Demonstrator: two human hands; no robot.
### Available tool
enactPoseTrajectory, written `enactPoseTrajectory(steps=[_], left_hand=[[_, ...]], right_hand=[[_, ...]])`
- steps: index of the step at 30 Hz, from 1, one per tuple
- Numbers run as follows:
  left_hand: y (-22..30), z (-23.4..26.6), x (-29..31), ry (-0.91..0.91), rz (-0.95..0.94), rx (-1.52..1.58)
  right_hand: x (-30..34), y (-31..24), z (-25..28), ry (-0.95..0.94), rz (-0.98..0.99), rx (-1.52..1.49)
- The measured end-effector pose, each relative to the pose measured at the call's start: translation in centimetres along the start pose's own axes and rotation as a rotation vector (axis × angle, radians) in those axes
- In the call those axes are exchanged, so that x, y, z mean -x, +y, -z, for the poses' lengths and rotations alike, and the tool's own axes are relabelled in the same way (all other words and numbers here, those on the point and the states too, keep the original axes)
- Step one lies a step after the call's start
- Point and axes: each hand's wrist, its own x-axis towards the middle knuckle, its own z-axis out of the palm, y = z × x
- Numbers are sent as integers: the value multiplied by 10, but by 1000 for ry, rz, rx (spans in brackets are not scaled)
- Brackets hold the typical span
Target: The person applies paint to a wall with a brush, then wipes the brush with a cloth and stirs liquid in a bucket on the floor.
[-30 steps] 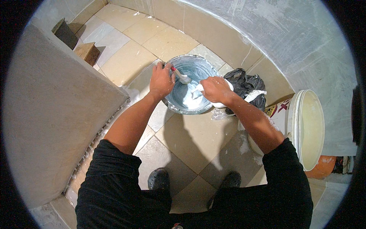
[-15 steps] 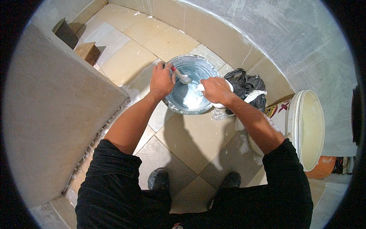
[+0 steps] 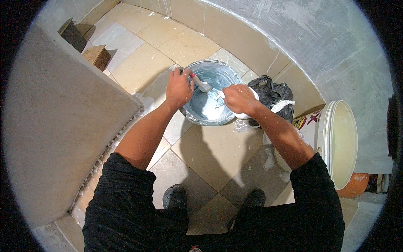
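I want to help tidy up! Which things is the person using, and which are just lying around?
In use: round metal basin of pale wet mix; red-handled tool in left hand; white thing in right hand.

Lying about: black bag, big white bucket, two wooden blocks.

Floor [image 3: 218, 155] is big tan and grey tiles, pretty dusty with white smears. Sitting on it: a round metal basin [image 3: 210, 94] of pale wet mix near the curved wall, a crumpled black bag [image 3: 275, 94] touching its right side, a big white bucket [image 3: 336, 143] further right, and two wood blocks [image 3: 97, 56] far left.
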Motion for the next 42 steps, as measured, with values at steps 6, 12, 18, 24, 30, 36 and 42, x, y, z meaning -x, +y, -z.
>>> enactPoseTrajectory(steps=[6,12,18,24,30,36,42], left_hand=[[-2,0,1,-2,-12,-7],[-3,-2,-1,11,-28,-16],[-2,-1,-1,1,-26,2],[6,-1,1,160,-106,-217],[33,8,-12,-5,-203,117],[55,5,-18,-268,-266,220],[46,-6,-9,-365,-304,212]], right_hand=[[3,-5,1,28,-23,-3],[0,-7,7,-12,-37,-13],[1,3,-5,98,33,-10],[-4,-1,-1,48,24,-4],[-6,1,-8,137,98,-24],[-3,3,-5,3,40,8],[-1,-9,10,-106,-57,33]])
